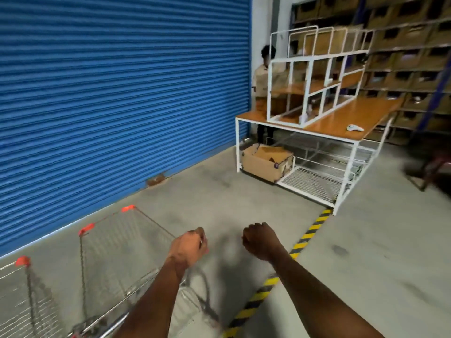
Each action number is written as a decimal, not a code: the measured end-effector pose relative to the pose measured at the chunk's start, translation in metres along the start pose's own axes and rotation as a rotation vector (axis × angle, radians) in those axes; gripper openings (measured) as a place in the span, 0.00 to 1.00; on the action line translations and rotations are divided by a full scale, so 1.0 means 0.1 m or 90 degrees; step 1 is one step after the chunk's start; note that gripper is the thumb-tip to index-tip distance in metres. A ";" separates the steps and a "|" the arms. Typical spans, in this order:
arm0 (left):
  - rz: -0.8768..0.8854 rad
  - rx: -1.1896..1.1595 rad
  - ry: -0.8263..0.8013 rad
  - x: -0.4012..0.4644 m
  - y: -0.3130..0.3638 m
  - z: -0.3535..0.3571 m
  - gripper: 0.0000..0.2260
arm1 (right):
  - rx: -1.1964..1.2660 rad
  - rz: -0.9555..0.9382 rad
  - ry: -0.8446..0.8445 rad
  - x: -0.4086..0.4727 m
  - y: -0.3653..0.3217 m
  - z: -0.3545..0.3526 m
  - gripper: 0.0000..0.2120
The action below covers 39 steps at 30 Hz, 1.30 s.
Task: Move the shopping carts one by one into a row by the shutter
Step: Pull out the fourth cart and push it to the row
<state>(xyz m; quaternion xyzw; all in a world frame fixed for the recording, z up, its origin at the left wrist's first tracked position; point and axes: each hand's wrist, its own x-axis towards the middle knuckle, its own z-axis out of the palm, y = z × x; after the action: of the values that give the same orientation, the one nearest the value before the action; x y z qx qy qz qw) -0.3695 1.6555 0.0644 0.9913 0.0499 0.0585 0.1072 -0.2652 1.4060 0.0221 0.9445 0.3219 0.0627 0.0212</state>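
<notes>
A wire shopping cart (pixel 117 254) with red corner caps stands at the lower left, its front facing the blue roller shutter (pixel 122 93). The corner of a second cart (pixel 24 289) shows at the far left beside it, also by the shutter. My left hand (pixel 189 245) hovers over the right rim of the first cart with its fingers curled and nothing in it. My right hand (pixel 261 240) is a fist over bare floor to the right, holding nothing. The left forearm hides part of the first cart's handle end.
A white-framed wooden work table (pixel 341 123) carrying a tilted white wire rack (pixel 312 76) stands ahead right, a cardboard box (pixel 266 162) under it. A person (pixel 266 74) stands behind it. Yellow-black floor tape (pixel 302 242) runs diagonally. Shelves of boxes (pixel 410 45) line the right wall.
</notes>
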 end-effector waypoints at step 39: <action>1.045 -0.229 -0.070 -3.15 12.85 2.11 0.07 | -0.187 1.121 0.006 -10.64 5.96 -1.07 0.10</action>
<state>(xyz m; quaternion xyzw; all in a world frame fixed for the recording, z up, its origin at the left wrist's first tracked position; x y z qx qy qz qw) -0.5435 0.3281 0.1073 0.6821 -0.7023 0.0762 0.1889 -0.7537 0.2844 0.0645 0.8371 -0.5311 0.1005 0.0847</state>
